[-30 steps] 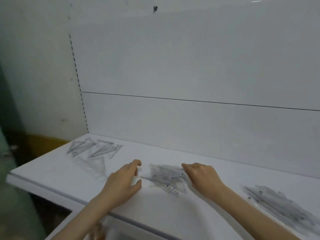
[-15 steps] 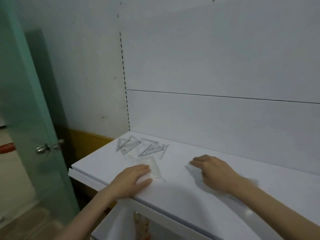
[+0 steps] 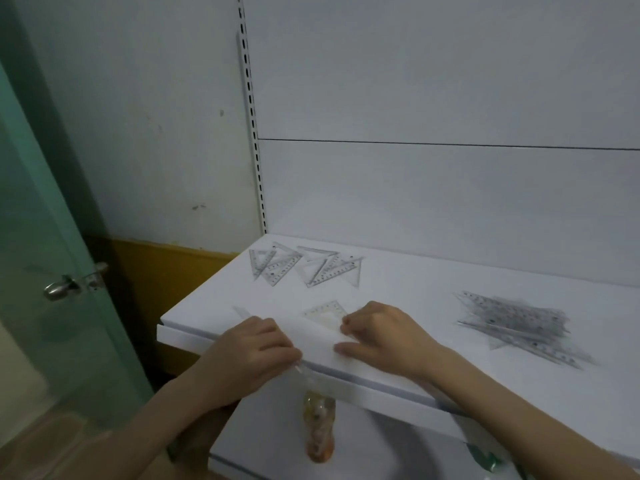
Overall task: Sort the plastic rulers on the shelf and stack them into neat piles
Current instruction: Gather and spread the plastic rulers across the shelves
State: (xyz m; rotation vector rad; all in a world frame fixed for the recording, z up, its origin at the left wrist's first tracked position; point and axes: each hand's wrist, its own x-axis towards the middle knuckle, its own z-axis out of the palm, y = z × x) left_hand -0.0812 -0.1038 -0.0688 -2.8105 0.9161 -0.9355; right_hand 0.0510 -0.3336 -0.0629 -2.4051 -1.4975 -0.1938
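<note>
A white shelf (image 3: 433, 306) carries clear plastic rulers. Two small groups of triangle rulers (image 3: 277, 266) (image 3: 329, 268) lie at its back left, and a loose pile of rulers (image 3: 519, 323) lies at the right. Between my hands lies one clear triangle ruler (image 3: 323, 313). My left hand (image 3: 252, 355) sits at the shelf's front edge, fingers curled over a thin clear ruler (image 3: 240, 310) that sticks out on both sides of it. My right hand (image 3: 384, 337) has bent fingertips touching the triangle ruler's near right corner, thumb flat on the shelf.
A lower shelf (image 3: 270, 438) holds an orange packet (image 3: 318, 431) and a green packet (image 3: 485, 455). A green glass door (image 3: 41, 202) with a metal handle (image 3: 65, 285) stands at the left. A slotted upright (image 3: 252, 133) runs up the back wall.
The view has swung right and down, bringing the right pile back in. My left hand has slid back to the front edge, and my right hand has moved left to the clear triangle.
</note>
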